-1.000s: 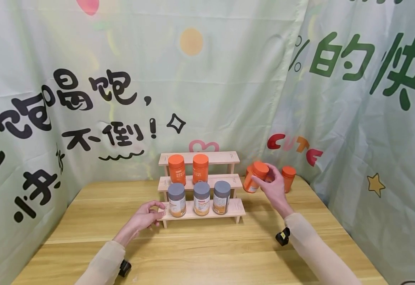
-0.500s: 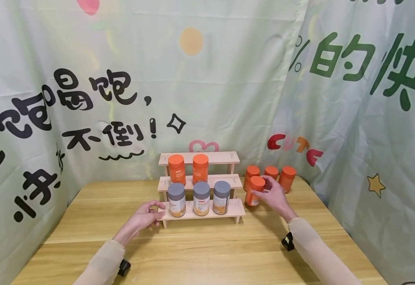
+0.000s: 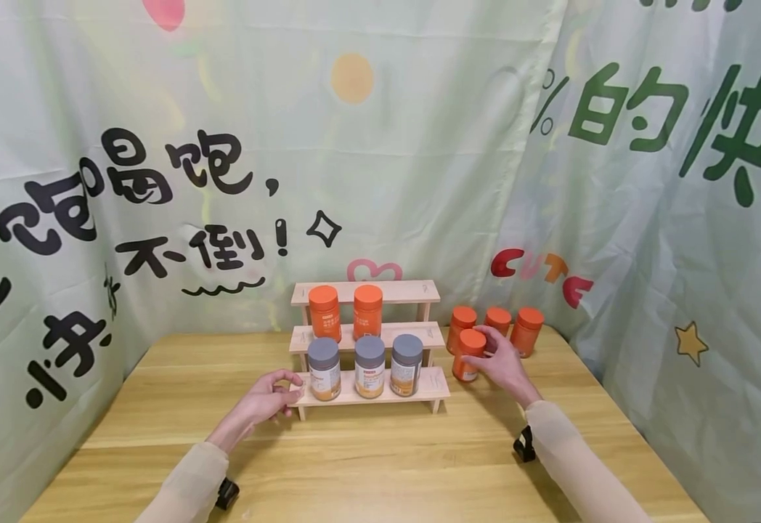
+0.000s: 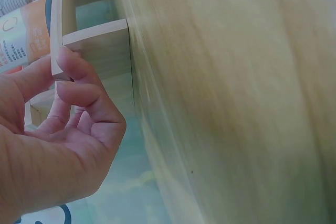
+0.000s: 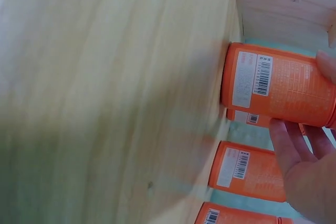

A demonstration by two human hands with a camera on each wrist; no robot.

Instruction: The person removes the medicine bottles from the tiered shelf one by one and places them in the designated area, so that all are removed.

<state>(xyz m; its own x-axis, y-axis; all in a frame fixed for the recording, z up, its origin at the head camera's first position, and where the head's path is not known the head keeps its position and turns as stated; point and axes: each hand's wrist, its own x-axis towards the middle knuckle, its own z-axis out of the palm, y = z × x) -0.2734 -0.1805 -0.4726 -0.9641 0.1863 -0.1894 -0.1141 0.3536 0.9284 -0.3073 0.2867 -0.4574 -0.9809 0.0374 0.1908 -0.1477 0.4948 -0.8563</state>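
My left hand [image 3: 267, 396] pinches the left end of the lowest step of a three-tier wooden shelf [image 3: 434, 383]. In the left wrist view, the thumb and fingers [image 4: 86, 95] lie on opposite faces of that board. On the lowest step stand three jars with grey lids, among them the left jar [image 3: 324, 369]. Two orange bottles, one of them the left bottle [image 3: 325, 314], are on the middle step. Right of the shelf, my right hand [image 3: 506, 367] grips another orange bottle [image 3: 465, 357], upright with its base at the table; its barcode label shows in the right wrist view.
Three more orange bottles, including the rightmost bottle [image 3: 527, 333], stand in a row behind the gripped one. Light green printed cloth [image 3: 407, 181] hangs behind and at both sides of the wooden table [image 3: 380, 465].
My right hand has brought the orange bottle down and toward me, from in front of the row to the table. The left hand keeps its place on the shelf.
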